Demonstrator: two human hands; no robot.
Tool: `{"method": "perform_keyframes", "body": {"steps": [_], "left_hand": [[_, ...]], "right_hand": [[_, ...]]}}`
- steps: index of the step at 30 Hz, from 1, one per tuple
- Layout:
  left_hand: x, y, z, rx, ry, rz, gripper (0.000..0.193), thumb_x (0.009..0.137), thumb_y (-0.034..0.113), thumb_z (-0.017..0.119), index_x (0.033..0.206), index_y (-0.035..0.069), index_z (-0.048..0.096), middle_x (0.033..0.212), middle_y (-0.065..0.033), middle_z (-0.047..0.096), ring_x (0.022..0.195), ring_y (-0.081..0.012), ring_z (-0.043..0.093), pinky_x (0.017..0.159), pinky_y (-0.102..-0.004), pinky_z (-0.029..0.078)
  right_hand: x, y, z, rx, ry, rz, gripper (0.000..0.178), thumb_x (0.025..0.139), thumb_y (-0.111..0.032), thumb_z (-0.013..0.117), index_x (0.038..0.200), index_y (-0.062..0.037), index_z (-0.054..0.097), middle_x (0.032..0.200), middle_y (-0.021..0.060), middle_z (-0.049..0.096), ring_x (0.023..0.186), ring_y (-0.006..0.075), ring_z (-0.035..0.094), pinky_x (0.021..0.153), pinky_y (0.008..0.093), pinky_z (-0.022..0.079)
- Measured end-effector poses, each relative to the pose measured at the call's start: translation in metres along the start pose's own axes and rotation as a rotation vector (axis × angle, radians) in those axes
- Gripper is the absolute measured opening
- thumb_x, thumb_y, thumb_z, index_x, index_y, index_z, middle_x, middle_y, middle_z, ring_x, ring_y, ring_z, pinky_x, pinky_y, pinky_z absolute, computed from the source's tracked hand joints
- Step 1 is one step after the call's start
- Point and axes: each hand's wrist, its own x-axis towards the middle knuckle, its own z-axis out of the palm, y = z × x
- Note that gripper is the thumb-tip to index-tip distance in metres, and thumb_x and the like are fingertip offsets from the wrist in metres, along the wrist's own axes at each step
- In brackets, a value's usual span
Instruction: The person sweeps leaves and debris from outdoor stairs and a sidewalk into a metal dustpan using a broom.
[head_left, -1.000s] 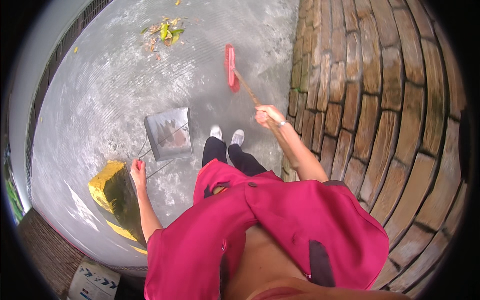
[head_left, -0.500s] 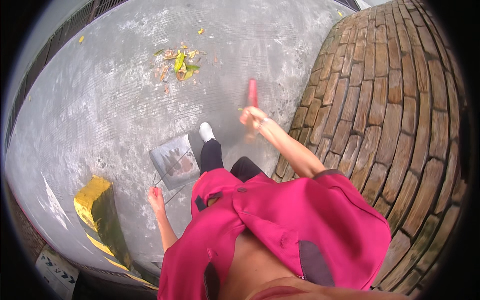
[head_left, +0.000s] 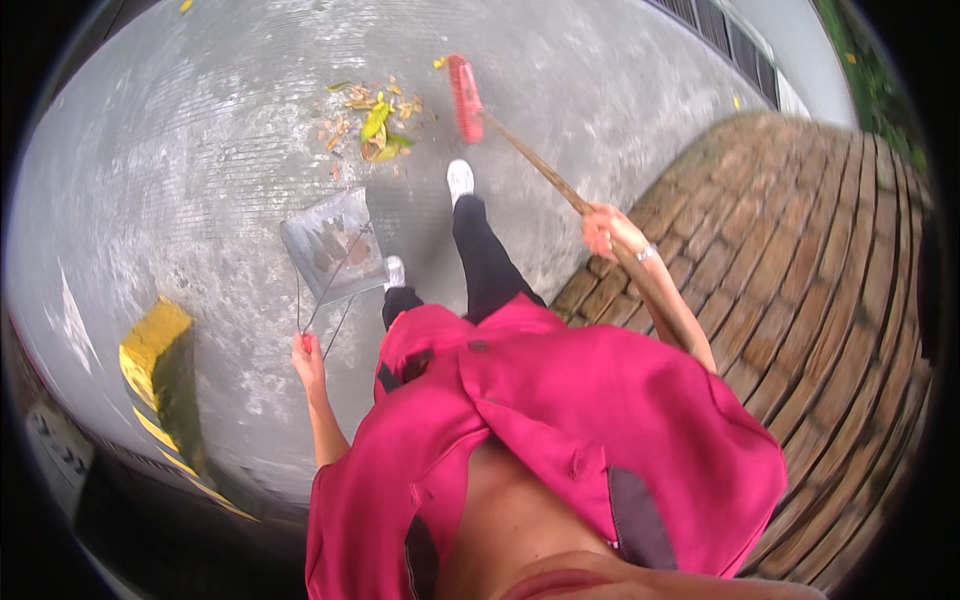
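Swung up to upper centre with the broom [head_left: 467, 98], clamping right hand [head_left: 612, 232] fingers round its stick [head_left: 546, 169]: likely light, stiff, best held there! Gripping the pan [head_left: 325, 235], left of centre, by its wire [head_left: 299, 300] with left hand [head_left: 308, 357] fingers together; probably thin, rigid. And leaves [head_left: 376, 122], upper centre: likely soft.

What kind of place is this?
It looks like somewhere outdoors, maybe a driveway or parking area: there's grooved concrete ground, a yellow-and-black block and scattered fallen leaves.
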Motion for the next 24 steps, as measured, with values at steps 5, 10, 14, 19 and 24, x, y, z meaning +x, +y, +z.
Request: {"method": "perform_keyframes", "body": {"steps": [5,10,14,19,24], "left_hand": [[-0.019,0.081,0.042,0.140,0.098,-0.121,0.017,0.086,0.015,0.056,0.083,0.001,0.048,0.063,-0.0147,0.047,0.058,-0.0270,0.042,0.058,-0.0376,0.040],[-0.024,0.136,0.074,0.053,0.259,-0.088,0.018,0.088,0.016,0.054,0.085,-0.001,0.049,0.067,-0.0195,0.049,0.058,-0.0336,0.044,0.057,-0.0406,0.039],[-0.044,0.161,0.098,0.024,0.275,-0.213,0.016,0.088,0.015,0.054,0.083,0.000,0.048,0.059,-0.0158,0.044,0.053,-0.0283,0.038,0.052,-0.0377,0.037],[-0.077,0.173,0.114,-0.043,0.379,-0.237,0.015,0.088,0.014,0.054,0.082,0.001,0.049,0.056,-0.0135,0.041,0.050,-0.0229,0.033,0.048,-0.0342,0.035],[-0.113,0.170,0.141,-0.116,0.453,-0.347,0.013,0.087,0.013,0.055,0.084,0.001,0.051,0.055,-0.0115,0.040,0.050,-0.0183,0.034,0.048,-0.0326,0.034]], "right_hand": [[0.122,-0.107,-0.009,-0.628,0.274,-0.001,0.014,0.079,-0.002,0.047,0.090,-0.0027,0.038,0.051,0.0055,0.044,0.040,0.0167,0.045,0.035,0.0321,0.040],[0.218,-0.098,0.033,-1.053,0.067,0.102,0.024,0.079,-0.005,0.050,0.099,-0.0010,0.037,0.058,0.0081,0.049,0.045,0.0193,0.049,0.039,0.0325,0.042],[0.173,-0.139,0.044,-0.633,-0.073,0.338,0.042,0.081,-0.003,0.047,0.119,-0.0035,0.030,0.058,0.0050,0.045,0.043,0.0144,0.043,0.038,0.0298,0.038],[0.154,-0.225,0.074,-1.039,-0.208,0.179,0.066,0.084,-0.004,0.044,0.141,-0.0136,0.011,0.057,0.0021,0.042,0.042,0.0105,0.040,0.037,0.0254,0.035],[0.303,-0.205,0.169,-1.924,-0.246,-0.407,0.067,0.080,-0.007,0.042,0.139,-0.0065,0.010,0.084,0.0240,0.059,0.070,0.0322,0.058,0.061,0.0427,0.047]]}}
